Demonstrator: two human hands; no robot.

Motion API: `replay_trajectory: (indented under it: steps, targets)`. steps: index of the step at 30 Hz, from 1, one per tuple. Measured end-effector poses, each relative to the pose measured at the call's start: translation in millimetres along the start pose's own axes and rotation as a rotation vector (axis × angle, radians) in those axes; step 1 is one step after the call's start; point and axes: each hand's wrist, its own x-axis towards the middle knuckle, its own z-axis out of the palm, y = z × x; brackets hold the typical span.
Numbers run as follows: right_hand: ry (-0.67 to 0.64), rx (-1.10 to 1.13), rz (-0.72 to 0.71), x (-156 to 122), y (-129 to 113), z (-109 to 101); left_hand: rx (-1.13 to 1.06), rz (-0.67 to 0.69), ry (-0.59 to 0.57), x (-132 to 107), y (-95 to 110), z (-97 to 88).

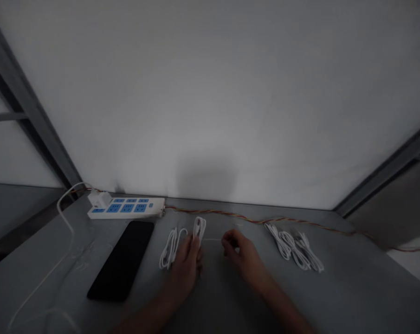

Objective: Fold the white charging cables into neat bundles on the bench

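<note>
My left hand (186, 262) is closed on a coiled white cable (199, 226), whose looped top stands up above the thumb and fingers. A thin white strand (212, 240) runs level from that bundle to my right hand (240, 254). The right fingertips are pinched together at the strand's end; what kind of strand it is I cannot make out. Just left of my left hand, another coiled white cable (169, 249) lies on the grey table (213, 301), partly behind the fingers. Several more white cable bundles (295, 248) lie side by side to the right of my right hand.
A black phone-like slab (122, 262) lies at the left. Behind it is a white power strip (136, 208) with blue sockets and a white plug adapter (100, 199). A white cord (65, 218) trails down the left side. Twisted coloured wires (230, 214) run along the back wall.
</note>
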Motion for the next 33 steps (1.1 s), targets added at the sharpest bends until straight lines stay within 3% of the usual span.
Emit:
replay_trajectory:
  steps: [2,4,9,14,16,19,22,24,29,33]
  targets:
    - [0.051,-0.080,0.025,6,11,-8,0.076,0.051,0.052,2,5,-7.5]
    - [0.103,-0.141,0.060,12,21,-16,0.299,0.170,0.076,4,9,-14.9]
    - [0.177,-0.245,0.145,24,40,-23,0.946,0.489,-0.107,8,8,-24.4]
    - [0.258,-0.394,0.259,31,45,-29,1.349,0.538,-0.153,10,3,-25.6]
    - [0.295,-0.466,0.295,29,43,-45,1.418,0.535,-0.150,10,6,-25.7]
    - [0.378,-0.583,0.383,18,45,-85,1.511,0.537,-0.109,8,16,-25.7]
    - [0.442,-0.694,0.543,4,60,-125,1.548,0.527,-0.059,6,22,-25.6]
    - [0.411,-0.717,0.662,-2,75,-140,1.544,0.539,-0.025,5,22,-25.3]
    - [0.303,-0.684,0.739,-8,105,-146,1.541,0.582,0.018,7,13,-24.3]
    - [0.371,-0.684,0.672,-6,104,-144,1.540,0.553,-0.019,8,12,-24.6]
